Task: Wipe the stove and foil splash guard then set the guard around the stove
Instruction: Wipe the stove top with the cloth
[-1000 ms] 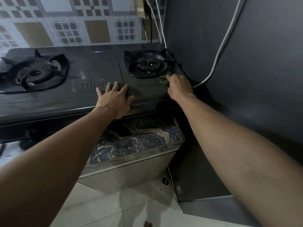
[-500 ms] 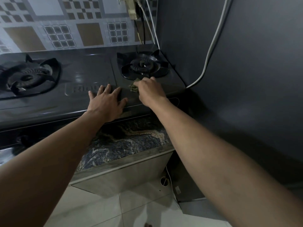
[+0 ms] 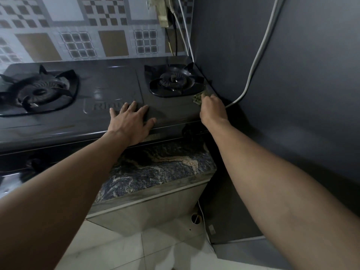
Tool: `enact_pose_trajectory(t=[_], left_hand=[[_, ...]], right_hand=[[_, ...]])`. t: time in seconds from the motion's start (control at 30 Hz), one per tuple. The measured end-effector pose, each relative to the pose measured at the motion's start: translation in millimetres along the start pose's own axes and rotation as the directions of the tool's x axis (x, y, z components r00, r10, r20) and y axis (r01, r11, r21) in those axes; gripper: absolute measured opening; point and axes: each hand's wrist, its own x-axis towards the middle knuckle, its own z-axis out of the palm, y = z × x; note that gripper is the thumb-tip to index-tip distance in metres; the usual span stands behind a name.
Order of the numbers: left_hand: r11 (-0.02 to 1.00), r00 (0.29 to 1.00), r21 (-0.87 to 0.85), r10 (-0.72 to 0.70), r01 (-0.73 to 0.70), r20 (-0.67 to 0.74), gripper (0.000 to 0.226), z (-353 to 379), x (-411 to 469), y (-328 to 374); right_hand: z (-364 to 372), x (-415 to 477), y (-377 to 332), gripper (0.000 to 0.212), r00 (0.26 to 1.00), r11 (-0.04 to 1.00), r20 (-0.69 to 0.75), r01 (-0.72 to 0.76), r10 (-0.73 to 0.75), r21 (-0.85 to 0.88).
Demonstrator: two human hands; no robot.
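The left hand point(image 3: 132, 121) is lying flat, fingers spread, on the stove point(image 3: 109, 84). The right hand point(image 3: 213, 109) is clutching a greenish cloth point(image 3: 197, 99) at the right burner's point(image 3: 173, 81) four o'clock.

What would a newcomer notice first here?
Two bare arms reach up to a dark two-burner stove on a marbled counter. The left hand lies flat on the stove's front middle, and the right hand grips a greenish cloth at the front right corner, beside the right burner. A white cable hangs down the dark wall on the right.
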Motion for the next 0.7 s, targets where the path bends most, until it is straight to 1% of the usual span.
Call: enact_pose_trajectory(t=[0.07,0.13,0.2,0.3,0.43,0.57,0.7], left_hand=[[1.000,1.000,-0.020,0.001,-0.001,0.008,0.070,0.0,-3.2,-6.7],[0.999,1.000,-0.042,-0.002,0.001,-0.023,0.069,0.1,-8.6,-18.5],[0.999,0.996,-0.047,0.010,-0.014,-0.087,0.063,-1.0,-16.5,-34.8],[0.998,0.987,-0.052,0.012,-0.020,-0.158,0.051,-6.2,-31.2,-61.5],[0.999,0.987,-0.012,-0.032,0.030,-0.157,0.043,-14.5,-52.7,-102.1],[0.998,0.988,-0.011,-0.058,0.057,-0.144,0.045,-21.8,-73.6,-143.7],[0.996,0.987,0.003,-0.089,0.090,-0.133,0.050,-23.3,-92.0,-179.8]], right_hand=[[1.3,-4.2,-4.6,0.040,0.997,0.996,-0.012,-0.072,0.073,0.044],[1.7,-10.7,-9.2,0.040,0.996,0.996,-0.034,-0.080,0.082,0.041],[-0.6,-18.1,-19.2,0.042,0.998,0.999,-0.042,-0.047,0.047,0.012],[-4.6,-29.8,-47.0,0.051,1.000,1.000,0.005,0.026,-0.026,0.003],[-7.5,-48.1,-107.5,0.056,0.994,0.994,0.030,0.105,-0.106,0.027],[-5.5,-66.3,-168.6,0.049,0.987,0.987,0.038,0.152,-0.154,0.049],[-2.1,-81.1,-216.9,0.049,0.983,0.982,0.037,0.179,-0.181,0.055]])
